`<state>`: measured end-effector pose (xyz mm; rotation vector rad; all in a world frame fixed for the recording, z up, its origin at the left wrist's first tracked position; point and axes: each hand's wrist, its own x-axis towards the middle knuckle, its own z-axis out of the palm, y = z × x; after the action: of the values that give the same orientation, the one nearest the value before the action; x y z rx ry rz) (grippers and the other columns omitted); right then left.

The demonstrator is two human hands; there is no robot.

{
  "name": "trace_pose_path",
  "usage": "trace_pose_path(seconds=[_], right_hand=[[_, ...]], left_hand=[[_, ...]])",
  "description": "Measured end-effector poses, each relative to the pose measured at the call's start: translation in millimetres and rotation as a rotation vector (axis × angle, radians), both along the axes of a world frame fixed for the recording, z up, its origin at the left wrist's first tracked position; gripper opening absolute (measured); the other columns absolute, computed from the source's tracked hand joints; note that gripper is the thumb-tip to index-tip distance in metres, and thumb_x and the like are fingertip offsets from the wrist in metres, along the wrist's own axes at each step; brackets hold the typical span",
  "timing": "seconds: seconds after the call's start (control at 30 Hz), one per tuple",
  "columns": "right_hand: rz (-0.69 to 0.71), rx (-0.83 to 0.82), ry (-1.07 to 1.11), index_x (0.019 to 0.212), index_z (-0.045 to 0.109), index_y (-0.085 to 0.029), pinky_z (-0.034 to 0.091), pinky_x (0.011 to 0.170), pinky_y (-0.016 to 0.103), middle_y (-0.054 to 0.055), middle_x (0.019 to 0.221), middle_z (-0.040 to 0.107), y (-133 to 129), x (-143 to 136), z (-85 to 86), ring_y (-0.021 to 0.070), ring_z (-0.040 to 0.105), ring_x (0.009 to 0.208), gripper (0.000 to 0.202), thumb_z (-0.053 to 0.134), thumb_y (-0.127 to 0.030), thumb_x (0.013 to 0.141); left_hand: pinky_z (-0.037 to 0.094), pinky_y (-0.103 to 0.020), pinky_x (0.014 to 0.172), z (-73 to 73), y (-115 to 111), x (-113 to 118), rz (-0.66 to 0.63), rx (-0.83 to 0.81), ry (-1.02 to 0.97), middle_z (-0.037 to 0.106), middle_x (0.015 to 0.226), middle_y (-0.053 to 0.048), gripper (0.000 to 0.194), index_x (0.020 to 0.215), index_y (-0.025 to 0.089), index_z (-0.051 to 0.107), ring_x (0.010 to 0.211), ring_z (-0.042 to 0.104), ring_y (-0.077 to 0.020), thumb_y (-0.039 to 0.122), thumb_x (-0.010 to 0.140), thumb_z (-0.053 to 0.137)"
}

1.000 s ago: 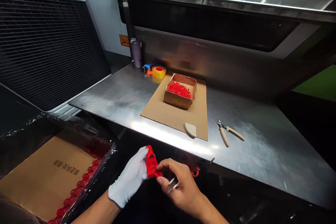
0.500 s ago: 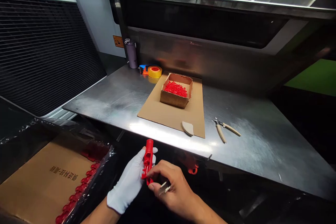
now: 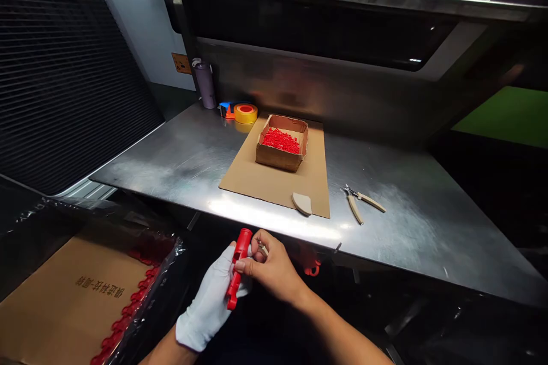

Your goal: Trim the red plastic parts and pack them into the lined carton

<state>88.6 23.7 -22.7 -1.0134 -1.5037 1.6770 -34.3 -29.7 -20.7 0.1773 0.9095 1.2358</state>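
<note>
My left hand (image 3: 214,291), in a white glove, is closed around a red plastic part (image 3: 240,256). The part has a round tubular top and a hooked lower end, and it stands tilted in front of the table's near edge. My bare right hand (image 3: 272,265) is closed at the part's right side, its thumb pressed on the red plastic. A small pale tool (image 3: 262,247) shows between the right fingers; most of it is hidden, so its kind is unclear.
On the metal table (image 3: 398,245) lie cardboard (image 3: 244,174), a cardboard box (image 3: 276,158) of small red pieces, a cream wedge (image 3: 302,203), nippers (image 3: 353,205) and a tape dispenser (image 3: 245,114). A purple bottle (image 3: 205,85) stands behind. At left, a plastic-lined carton (image 3: 51,291) holds red parts.
My right hand has moved up along the red part, from its lower end to its middle and top. The part has turned in my left hand. The whole view has shifted slightly.
</note>
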Motion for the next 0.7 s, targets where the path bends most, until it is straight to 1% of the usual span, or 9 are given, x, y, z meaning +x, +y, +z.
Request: trace_pose_path(seconds=[0.07,0.13,0.23,0.3,0.4,0.47,0.57,0.63,0.7], right_hand=[[-0.032,0.027,0.011,0.071,0.042,-0.021,0.028,0.053,0.023,-0.007,0.063,0.04,4.3,-2.6,-1.4,0.0096,0.033,0.059,0.041,0.073,-0.048,0.076],[-0.044,0.066,0.012,0.071,0.044,-0.02,0.03,0.055,0.024,-0.005,0.063,0.042,6.3,-4.2,-2.6,0.0105,0.035,0.06,0.038,0.062,-0.051,0.085],[0.024,0.1,-0.032,0.075,0.046,-0.02,0.032,0.057,0.023,-0.005,0.067,0.045,5.0,-4.6,-2.1,0.0111,0.038,0.063,0.037,0.071,-0.047,0.08],[0.06,0.153,-0.092,0.075,0.046,-0.02,0.033,0.058,0.023,-0.005,0.069,0.047,4.3,-3.7,0.5,0.0116,0.039,0.065,0.037,0.074,-0.044,0.078],[0.057,0.226,-0.181,0.074,0.046,-0.02,0.033,0.059,0.024,-0.003,0.069,0.045,7.1,0.1,6.3,0.0127,0.038,0.065,0.035,0.06,-0.049,0.09],[0.074,0.246,-0.244,0.076,0.046,-0.021,0.032,0.058,0.025,-0.003,0.069,0.042,10.0,5.6,8.8,0.0133,0.036,0.064,0.036,0.053,-0.052,0.093],[0.122,0.223,-0.326,0.077,0.047,-0.022,0.031,0.055,0.026,-0.003,0.067,0.038,10.6,18.8,5.6,0.0144,0.034,0.061,0.038,0.052,-0.057,0.092],[0.129,0.193,-0.372,0.076,0.049,-0.023,0.031,0.054,0.026,-0.002,0.066,0.038,7.7,28.0,-0.1,0.0152,0.033,0.06,0.04,0.053,-0.06,0.091],[0.106,0.171,-0.416,0.075,0.052,-0.023,0.031,0.055,0.027,-0.001,0.066,0.038,3.1,34.0,-5.5,0.016,0.034,0.06,0.04,0.054,-0.061,0.088]], left_hand=[[0.026,-0.016,0.039,-7.3,-0.2,-1.4,-0.05,0.006,-0.064,0.035,0.054,0.007,0.034,0.078,0.015,0.056,0.043,0.029,-0.005,0.045,0.083,0.072],[0.021,-0.015,0.039,-12.4,0.2,-3.3,-0.072,0.019,-0.092,0.033,0.055,0.008,0.033,0.076,0.017,0.052,0.043,0.025,-0.0046,0.045,0.087,0.067],[0.019,-0.016,0.04,-15.1,-0.7,-6.0,-0.095,0.008,-0.114,0.03,0.052,0.008,0.033,0.078,0.017,0.051,0.041,0.021,-0.0047,0.046,0.094,0.055],[0.018,-0.017,0.04,-13.1,-3.0,-9.2,-0.121,0.001,-0.112,0.029,0.049,0.008,0.037,0.077,0.016,0.053,0.04,0.02,-0.0053,0.047,0.097,0.046],[0.018,-0.019,0.041,-4.9,-8.0,-24.5,-0.124,0.049,-0.075,0.035,0.047,0.004,0.044,0.08,0.013,0.059,0.039,0.024,-0.0068,0.048,0.098,0.041],[0.02,-0.02,0.043,1.0,-13.0,-47.6,-0.026,0.096,0.009,0.038,0.05,0.003,0.046,0.085,0.011,0.063,0.042,0.027,-0.0068,0.053,0.095,0.048],[0.026,-0.019,0.047,1.6,-25.8,-104.4,0.24,0.118,0.216,0.041,0.057,0.004,0.052,0.095,0.013,0.064,0.048,0.032,-0.007,0.064,0.086,0.059],[0.031,-0.019,0.049,-8.9,-37.7,-153.2,0.418,0.063,0.378,0.049,0.063,0.002,0.051,0.102,0.015,0.064,0.053,0.039,-0.0087,0.062,0.085,0.062],[0.039,-0.021,0.055,-29.9,-50.6,-203.4,0.564,-0.046,0.536,0.061,0.076,-0.002,0.042,0.1,0.015,0.064,0.063,0.05,-0.0118,0.054,0.086,0.066]])
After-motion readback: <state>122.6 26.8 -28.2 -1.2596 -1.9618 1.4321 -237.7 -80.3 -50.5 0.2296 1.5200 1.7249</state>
